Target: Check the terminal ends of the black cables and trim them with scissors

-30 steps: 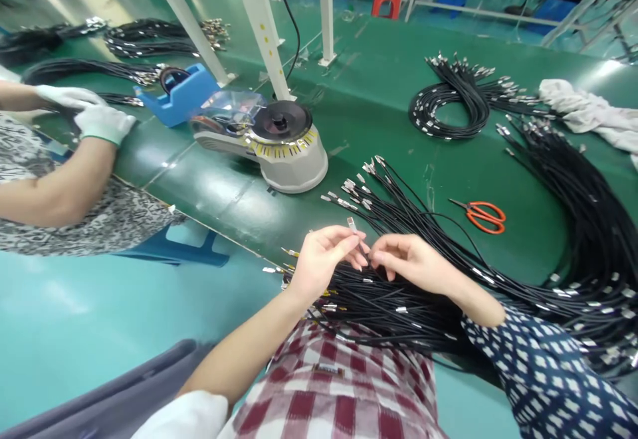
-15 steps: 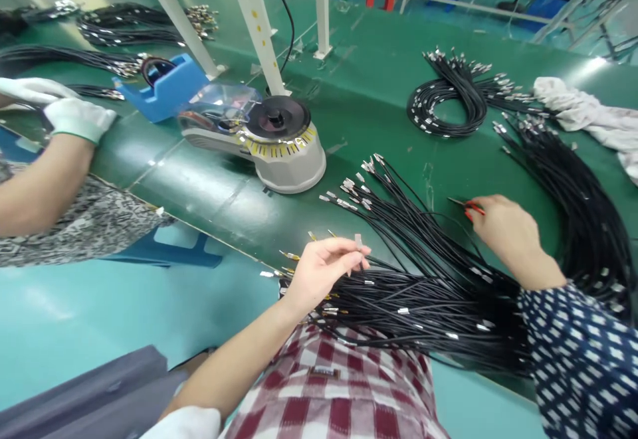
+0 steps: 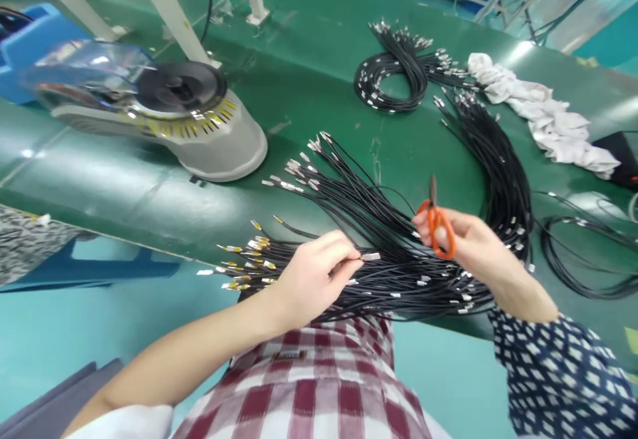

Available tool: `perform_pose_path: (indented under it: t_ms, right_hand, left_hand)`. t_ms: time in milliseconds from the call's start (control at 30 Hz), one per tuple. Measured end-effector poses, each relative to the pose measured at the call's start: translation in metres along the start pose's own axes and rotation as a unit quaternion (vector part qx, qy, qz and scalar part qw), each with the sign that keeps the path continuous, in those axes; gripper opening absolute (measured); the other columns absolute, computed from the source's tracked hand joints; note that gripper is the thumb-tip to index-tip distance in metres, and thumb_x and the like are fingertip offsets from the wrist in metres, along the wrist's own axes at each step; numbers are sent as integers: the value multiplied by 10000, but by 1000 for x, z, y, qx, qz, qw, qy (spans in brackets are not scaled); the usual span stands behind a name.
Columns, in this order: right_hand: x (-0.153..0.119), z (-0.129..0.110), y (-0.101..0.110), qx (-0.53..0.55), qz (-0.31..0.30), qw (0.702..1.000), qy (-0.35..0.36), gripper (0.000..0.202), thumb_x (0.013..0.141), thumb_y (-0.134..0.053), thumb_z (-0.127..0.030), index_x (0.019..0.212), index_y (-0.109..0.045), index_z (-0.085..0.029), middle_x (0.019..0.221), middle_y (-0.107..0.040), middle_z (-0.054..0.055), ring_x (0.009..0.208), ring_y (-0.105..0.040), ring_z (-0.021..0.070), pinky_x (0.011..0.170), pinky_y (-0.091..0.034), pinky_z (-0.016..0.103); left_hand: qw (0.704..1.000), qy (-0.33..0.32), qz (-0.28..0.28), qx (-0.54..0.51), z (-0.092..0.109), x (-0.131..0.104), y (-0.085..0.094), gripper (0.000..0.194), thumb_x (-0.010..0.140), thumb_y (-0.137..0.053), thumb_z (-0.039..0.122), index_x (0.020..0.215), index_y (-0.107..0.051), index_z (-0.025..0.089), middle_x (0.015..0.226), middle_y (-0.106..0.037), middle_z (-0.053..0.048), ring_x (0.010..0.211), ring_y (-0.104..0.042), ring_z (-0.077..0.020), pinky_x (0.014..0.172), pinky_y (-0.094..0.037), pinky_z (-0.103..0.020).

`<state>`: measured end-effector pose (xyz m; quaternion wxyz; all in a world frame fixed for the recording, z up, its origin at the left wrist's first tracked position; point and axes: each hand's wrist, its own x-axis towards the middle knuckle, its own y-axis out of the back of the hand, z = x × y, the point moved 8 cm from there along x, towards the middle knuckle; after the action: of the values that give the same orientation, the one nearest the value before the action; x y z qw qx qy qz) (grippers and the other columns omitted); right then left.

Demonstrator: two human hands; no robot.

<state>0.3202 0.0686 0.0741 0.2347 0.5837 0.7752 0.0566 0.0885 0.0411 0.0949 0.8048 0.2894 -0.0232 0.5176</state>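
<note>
My left hand [image 3: 323, 276] is closed in a pinch on a thin black cable, whose pale label or metal end [image 3: 370, 257] sticks out to the right of the fingertips. In my right hand [image 3: 471, 243] is a pair of orange-handled scissors [image 3: 442, 230], blades pointing up and away from me. Beneath both hands spreads a large bundle of black cables [image 3: 399, 269] with yellow and silver ends at the left. A second fan of cables [image 3: 343, 190] with silver ends lies just beyond it, on the green table.
A grey round tape dispenser [image 3: 219, 143] stands at the left, beside a blue tape holder [image 3: 42, 40]. Farther back lie a coiled cable bundle [image 3: 391, 84] and a white cloth [image 3: 538, 110]. More black cables [image 3: 503, 160] curve along the right. White posts [image 3: 174, 14] rise at the back left.
My right hand has lifted the scissors from near the table and brought them closer to my left hand. The view has swung right, and the co-worker's gloved hand is out of sight.
</note>
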Motion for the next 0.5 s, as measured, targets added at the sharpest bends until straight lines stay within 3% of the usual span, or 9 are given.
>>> perform_pose_path:
  t_ms: [100, 233, 367, 500]
  right_hand:
    - [-25, -23, -33, -166, -79, 982, 43, 302, 888, -602, -491, 947, -663, -201, 791, -653, 35, 657, -573, 154, 632, -443, 298]
    - [-38, -49, -46, -383, -107, 907, 143, 381, 842, -657, -517, 664, -557, -195, 572, -562, -34, 506, -450, 101, 645, -337, 313]
    - [-40, -55, -45, -444, -135, 871, 162, 379, 834, -654, -492, 626, -511, -209, 521, -543, -64, 449, -384, 85, 645, -289, 322]
    - [-42, -56, -47, -465, -148, 857, 167, 405, 860, -624, -465, 572, -478, -222, 450, -510, -47, 451, -318, 119, 659, -295, 351]
  left_hand:
    - [998, -46, -19, 46, 6, -3, -9, 123, 940, -529, 136, 864, -621, 167, 779, -597, -33, 701, -554, -129, 653, -478, -248]
    - [988, -85, -57, 116, 13, -8, -20, 151, 954, -505, 146, 866, -625, 164, 810, -614, -50, 733, -565, -146, 691, -492, -277]
    - [978, -118, -62, 160, 19, -9, -24, 180, 963, -492, 163, 839, -622, 168, 811, -627, -55, 740, -578, -156, 687, -496, -285]
    - [975, -131, -59, 171, 22, -12, -24, 175, 956, -496, 146, 833, -619, 170, 814, -633, -56, 753, -588, -162, 690, -497, -288]
